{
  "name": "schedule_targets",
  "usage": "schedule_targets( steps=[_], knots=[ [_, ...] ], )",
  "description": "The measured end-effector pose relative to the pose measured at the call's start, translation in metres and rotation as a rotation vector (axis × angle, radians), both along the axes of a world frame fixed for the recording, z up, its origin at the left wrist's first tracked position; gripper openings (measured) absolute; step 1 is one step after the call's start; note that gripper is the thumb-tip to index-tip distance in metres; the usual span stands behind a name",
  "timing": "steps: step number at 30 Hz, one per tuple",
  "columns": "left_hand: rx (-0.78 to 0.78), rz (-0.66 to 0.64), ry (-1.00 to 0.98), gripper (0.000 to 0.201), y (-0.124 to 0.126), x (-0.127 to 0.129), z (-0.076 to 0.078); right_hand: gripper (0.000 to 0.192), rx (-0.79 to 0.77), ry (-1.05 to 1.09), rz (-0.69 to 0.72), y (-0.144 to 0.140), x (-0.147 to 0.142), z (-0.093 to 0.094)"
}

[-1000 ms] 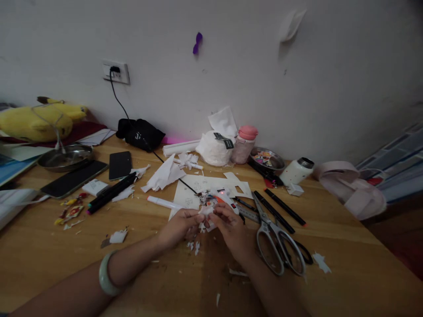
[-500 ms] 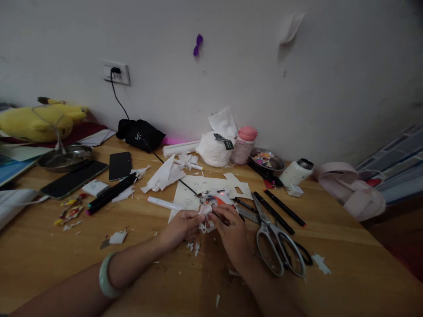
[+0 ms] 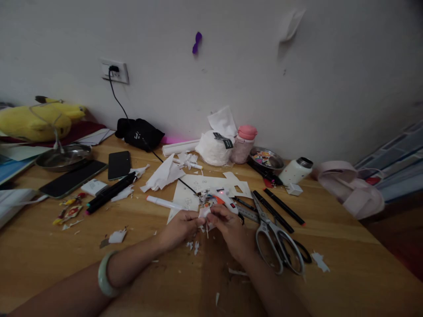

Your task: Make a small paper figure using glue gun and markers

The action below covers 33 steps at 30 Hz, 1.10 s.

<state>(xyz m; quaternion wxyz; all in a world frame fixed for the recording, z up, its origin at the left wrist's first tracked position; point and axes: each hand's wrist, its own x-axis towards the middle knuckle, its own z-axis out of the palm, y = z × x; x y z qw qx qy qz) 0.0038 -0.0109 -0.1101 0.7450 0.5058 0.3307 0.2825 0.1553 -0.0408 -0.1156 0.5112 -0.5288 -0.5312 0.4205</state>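
Between my two hands is a small white paper piece, with a thin pale strip hanging below it. My left hand pinches its left side between thumb and fingers. On the other side, my right hand grips it with thumb and bent fingers; the exact fingertips are partly hidden. Just behind the hands lies a white and orange glue gun with a small red light. Under it is a drawn-on paper sheet. Large grey-handled scissors rest to the right of my right hand.
Black markers lie beside the scissors, and a white marker lies left of the hands. Paper scraps are scattered around. At the back stand a pink-lidded jar, a metal bowl and a white bottle. Phones lie left.
My right hand's fingers have curled in closer to the paper piece, uncovering more of the glue gun. My left hand keeps its pinch. The whole view has shifted very slightly.
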Motion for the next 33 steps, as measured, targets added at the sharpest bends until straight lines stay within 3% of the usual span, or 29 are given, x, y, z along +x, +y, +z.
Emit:
schedule_targets(
  steps=[3, 7, 15, 20, 27, 33],
  knots=[
    [-0.009, 0.016, -0.005, 0.034, 0.0012, -0.0004, -0.0019, 0.03, -0.044, 0.034, -0.081, -0.0012, -0.0015, 0.0005],
    [-0.027, 0.036, -0.001, 0.033, 0.0009, -0.0001, -0.0026, 0.026, 0.007, -0.164, -0.166, -0.0029, -0.0025, 0.0022],
    [-0.077, 0.043, -0.055, 0.03, -0.002, 0.0008, 0.0022, 0.02, 0.195, -0.259, -0.178, -0.0052, -0.003, 0.0021],
    [-0.05, 0.057, -0.067, 0.03, -0.0005, -0.0003, 0.0008, 0.015, 0.312, -0.301, -0.118, -0.0057, -0.0034, 0.001],
    [-0.03, 0.063, -0.043, 0.032, -0.0007, 0.0003, -0.0062, 0.018, 0.174, -0.155, -0.031, -0.0029, -0.0043, -0.0036],
    [-0.002, 0.064, -0.032, 0.032, 0.0007, 0.0004, -0.0042, 0.017, 0.176, -0.142, -0.014, -0.0036, -0.0066, -0.0022]
  ],
)
